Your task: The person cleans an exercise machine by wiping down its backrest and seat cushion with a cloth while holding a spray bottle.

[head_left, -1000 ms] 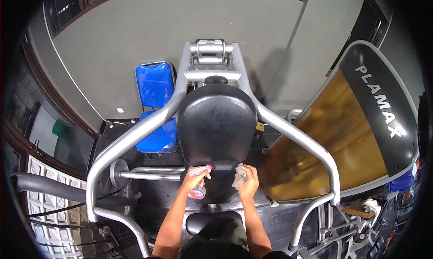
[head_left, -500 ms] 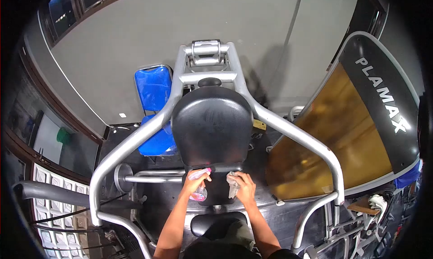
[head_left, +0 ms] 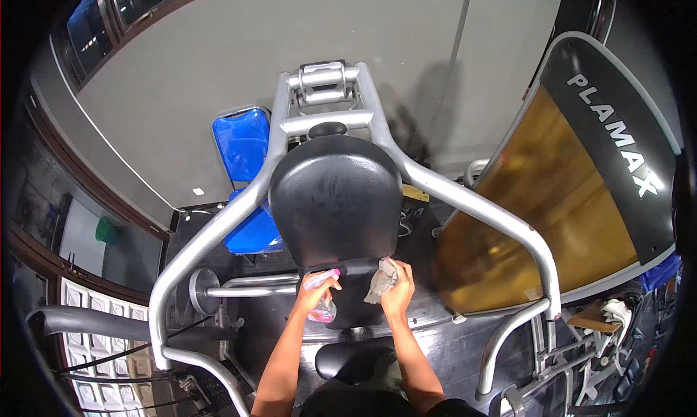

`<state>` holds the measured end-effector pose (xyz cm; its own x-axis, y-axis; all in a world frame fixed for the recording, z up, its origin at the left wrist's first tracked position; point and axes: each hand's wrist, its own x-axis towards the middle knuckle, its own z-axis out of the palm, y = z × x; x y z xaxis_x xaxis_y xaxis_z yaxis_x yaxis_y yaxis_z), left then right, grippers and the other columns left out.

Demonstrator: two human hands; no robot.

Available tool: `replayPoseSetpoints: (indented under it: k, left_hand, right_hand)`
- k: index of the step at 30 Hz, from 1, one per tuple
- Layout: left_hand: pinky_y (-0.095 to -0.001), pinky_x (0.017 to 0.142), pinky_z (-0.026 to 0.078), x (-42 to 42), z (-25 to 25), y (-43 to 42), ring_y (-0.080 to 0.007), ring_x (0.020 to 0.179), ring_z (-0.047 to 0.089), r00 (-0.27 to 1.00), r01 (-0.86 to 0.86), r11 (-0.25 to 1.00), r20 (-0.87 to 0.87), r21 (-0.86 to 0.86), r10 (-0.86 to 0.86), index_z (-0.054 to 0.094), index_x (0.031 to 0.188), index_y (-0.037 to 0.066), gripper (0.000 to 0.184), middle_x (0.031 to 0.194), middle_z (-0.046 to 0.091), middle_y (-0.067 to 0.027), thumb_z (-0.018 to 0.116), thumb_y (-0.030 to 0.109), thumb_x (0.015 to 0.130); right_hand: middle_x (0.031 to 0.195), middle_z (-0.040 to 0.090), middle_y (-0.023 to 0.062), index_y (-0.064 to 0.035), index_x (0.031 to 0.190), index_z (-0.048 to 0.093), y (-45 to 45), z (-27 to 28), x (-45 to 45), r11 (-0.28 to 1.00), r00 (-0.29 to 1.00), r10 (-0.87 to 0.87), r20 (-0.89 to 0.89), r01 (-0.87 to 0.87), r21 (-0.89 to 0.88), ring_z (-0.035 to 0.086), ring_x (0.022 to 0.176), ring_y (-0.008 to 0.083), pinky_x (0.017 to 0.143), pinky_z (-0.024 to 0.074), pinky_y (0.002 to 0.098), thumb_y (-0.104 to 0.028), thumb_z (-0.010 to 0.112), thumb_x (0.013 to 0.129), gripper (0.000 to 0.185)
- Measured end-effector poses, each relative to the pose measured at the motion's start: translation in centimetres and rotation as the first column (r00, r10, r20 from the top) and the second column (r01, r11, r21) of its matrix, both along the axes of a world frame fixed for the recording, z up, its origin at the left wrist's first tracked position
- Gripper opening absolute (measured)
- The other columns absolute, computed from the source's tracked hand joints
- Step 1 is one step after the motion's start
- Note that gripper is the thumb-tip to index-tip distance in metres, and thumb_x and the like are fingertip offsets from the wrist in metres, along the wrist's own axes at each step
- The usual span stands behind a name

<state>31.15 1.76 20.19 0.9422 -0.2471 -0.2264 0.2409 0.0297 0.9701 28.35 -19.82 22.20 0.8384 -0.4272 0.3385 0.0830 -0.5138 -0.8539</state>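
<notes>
Gripping a clear spray bottle with a pink nozzle (head_left: 323, 315), the left hand (head_left: 313, 293) is curled round the bottle's upper part, just below the lower left edge of the black padded backrest (head_left: 335, 199). The bottle is roughly upright, with pink showing near its base. The right hand (head_left: 398, 288) has its fingers closed on a crumpled pale grey cloth (head_left: 381, 281), just below the backrest's lower right corner; whether the cloth or fingertips touch the padding there cannot be told. The two hands are apart from each other.

A silver tubular metal frame (head_left: 210, 248) rises beyond the backrest and spreads down along both its sides. A small black rounded pad (head_left: 327, 129) sits just above the backrest's top edge. On the near side of the backrest, below the hands, is a black padded seat (head_left: 341, 359). To the left of the backrest and farther off stands a bright blue chair with a metal frame (head_left: 241, 145), partly hidden by the tubing. To its right leans a tall curved black-and-amber panel lettered PLAMAX (head_left: 534, 206). A plain grey wall (head_left: 406, 25) stands beyond the backrest.
</notes>
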Motion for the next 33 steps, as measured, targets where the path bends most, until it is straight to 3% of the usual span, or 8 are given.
replayPoseSetpoints:
  k: [9,12,15,19,21,22,27,33]
  left_hand:
    - [-0.0267,0.048,0.046,0.0,0.2,-0.1,-0.0137,0.049,0.059,0.999,-0.019,0.999,-0.028,0.039,0.021,0.067,0.088,-0.002,0.028,0.078,0.069,-0.0109,0.065,0.026,0.091]
    - [-0.0269,0.047,0.046,0.0,-0.7,0.1,-0.0141,0.048,0.059,1.0,-0.001,1.0,-0.007,-0.007,0.001,0.066,0.087,-0.002,0.027,0.077,0.069,-0.0112,0.065,0.024,0.091]
    - [-0.025,0.046,0.045,0.1,-1.4,0.3,-0.0119,0.047,0.056,1.0,0.021,0.996,0.002,-0.091,-0.021,0.067,0.091,-0.001,0.019,0.079,0.07,-0.0093,0.065,0.019,0.09]
    - [-0.0272,0.046,0.046,-0.1,-0.6,0.0,-0.0152,0.046,0.058,1.0,-0.026,0.999,0.003,-0.021,0.026,0.066,0.084,-0.002,0.025,0.076,0.069,-0.0119,0.062,0.022,0.091]
    - [-0.0274,0.046,0.046,-0.1,-0.5,0.0,-0.0153,0.046,0.058,0.999,-0.032,0.999,0.003,-0.008,0.032,0.066,0.083,-0.002,0.026,0.076,0.069,-0.0117,0.062,0.022,0.091]
    - [-0.0277,0.047,0.047,0.0,-0.7,0.0,-0.0155,0.046,0.058,1.0,-0.024,1.0,0.0,-0.002,0.024,0.066,0.082,-0.002,0.026,0.075,0.069,-0.0116,0.062,0.022,0.091]
    - [-0.0288,0.049,0.048,0.0,-0.9,0.0,-0.0157,0.045,0.057,0.999,-0.033,0.999,0.008,0.005,0.033,0.066,0.08,-0.002,0.028,0.074,0.069,-0.0121,0.062,0.023,0.091]
    - [-0.0298,0.048,0.049,0.0,-0.8,-0.2,-0.0166,0.045,0.057,0.998,-0.067,0.998,-0.006,-0.005,0.067,0.064,0.079,-0.002,0.026,0.075,0.069,-0.0135,0.062,0.021,0.089]
  right_hand:
    - [0.107,0.065,0.013,-0.0069,0.108,0.07,-1.8,-4.0,-2.9,0.995,0.998,0.054,0.024,-0.056,0.086,0.063,0.104,0.0291,0.09,0.0497,0.0356,0.006,0.066,0.073,0.038]
    - [0.104,0.067,0.0113,0.0001,0.106,0.067,-2.7,-5.0,-0.8,0.967,1.0,-0.025,0.015,0.02,0.253,0.065,0.096,0.0211,0.087,0.0495,0.0321,-0.001,0.066,0.083,0.023]
    - [0.103,0.069,0.0107,0.0001,0.106,0.067,-3.6,-3.9,1.2,0.956,0.995,0.019,-0.094,0.01,0.295,0.065,0.094,0.0166,0.086,0.0494,0.0299,-0.004,0.069,0.084,0.023]
    - [0.105,0.069,0.011,-0.001,0.106,0.067,-3.1,-0.7,1.1,0.948,0.99,0.139,-0.026,-0.126,0.293,0.066,0.097,0.0195,0.088,0.0495,0.0308,-0.001,0.07,0.08,0.027]
    - [0.111,0.067,0.0131,-0.0039,0.109,0.067,-2.7,0.6,0.4,0.98,0.981,0.194,-0.005,-0.193,0.039,0.065,0.106,0.0257,0.092,0.0496,0.0337,0.007,0.07,0.073,0.037]
    - [0.114,0.065,0.0136,-0.0044,0.111,0.066,-2.5,-0.2,0.0,0.976,0.981,0.192,0.014,-0.192,0.102,0.062,0.113,0.0282,0.096,0.0485,0.0355,0.011,0.066,0.071,0.043]
    - [0.116,0.065,0.0139,-0.0035,0.114,0.065,-1.5,-2.0,-1.1,0.987,0.993,0.052,0.106,-0.067,0.145,0.061,0.114,0.0293,0.098,0.0474,0.0368,0.011,0.063,0.075,0.041]
    - [0.111,0.069,0.0136,-0.0016,0.114,0.065,-2.0,-4.6,-1.4,0.937,0.998,-0.058,-0.038,0.068,0.343,0.066,0.106,0.0249,0.093,0.0484,0.0346,-0.002,0.065,0.085,0.029]
